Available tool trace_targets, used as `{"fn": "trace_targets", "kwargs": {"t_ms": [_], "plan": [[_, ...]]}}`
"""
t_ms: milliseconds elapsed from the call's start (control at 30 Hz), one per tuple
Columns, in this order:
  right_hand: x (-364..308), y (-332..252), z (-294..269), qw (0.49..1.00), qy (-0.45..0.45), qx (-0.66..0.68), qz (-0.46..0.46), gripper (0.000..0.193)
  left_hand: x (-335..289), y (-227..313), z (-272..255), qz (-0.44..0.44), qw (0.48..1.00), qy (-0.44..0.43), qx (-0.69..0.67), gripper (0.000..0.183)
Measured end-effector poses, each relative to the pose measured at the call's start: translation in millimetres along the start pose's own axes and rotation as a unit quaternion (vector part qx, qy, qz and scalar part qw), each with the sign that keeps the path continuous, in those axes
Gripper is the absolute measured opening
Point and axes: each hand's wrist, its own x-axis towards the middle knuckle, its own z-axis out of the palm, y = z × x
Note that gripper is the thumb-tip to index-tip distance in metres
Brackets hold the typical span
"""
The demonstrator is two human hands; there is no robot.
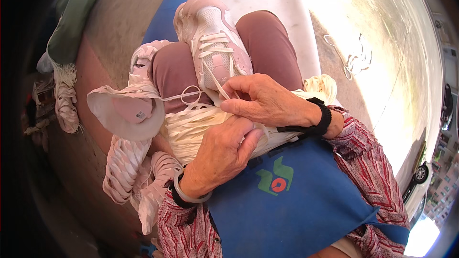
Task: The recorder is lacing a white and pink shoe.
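A pink and white sneaker stands between my knees, toe pointing away from me. Its white shoelace crosses the tongue in several rows, with loose ends trailing toward me. My right hand pinches one of those ends between thumb and fingers, just at the sneaker's near edge. Close below it, my left hand is closed, thumb against curled fingers; what it grips is hidden, though a white strand shows by its thumb tip. Under both hands a thick bundle of cream laces lies across my lap.
Nested pink and white shoe uppers hang beside my left leg, with more stacks below. A blue apron covers my lap. Loose laces lie on the floor at right. A green bundle stands far left.
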Motion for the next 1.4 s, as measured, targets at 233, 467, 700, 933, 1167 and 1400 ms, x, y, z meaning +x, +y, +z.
{"fn": "trace_targets", "kwargs": {"t_ms": [233,467,700,933,1167,1400], "plan": [[-5,-17,-6,0.987,-0.05,0.131,0.074,0.025,-6,-33,-25,-0.193,0.863,0.118,-0.452,0.032],[-11,-7,17,0.996,-0.05,0.006,-0.08,0.02,39,-37,-22,-0.239,0.786,0.075,-0.566,0.04],[-26,-15,-8,0.997,-0.075,0.0,-0.028,0.016,41,-43,-21,-0.221,0.773,0.098,-0.586,0.037],[-30,-16,-25,0.983,0.1,-0.033,-0.153,0.015,23,-51,-37,-0.225,0.864,0.059,-0.446,0.033],[-31,17,-64,0.911,0.112,0.38,0.109,0.025,-58,-90,-96,-0.091,0.786,0.143,-0.595,0.033],[-36,42,-90,0.917,0.166,0.323,0.163,0.02,-151,-98,-168,0.067,0.71,0.31,-0.629,0.024]]}}
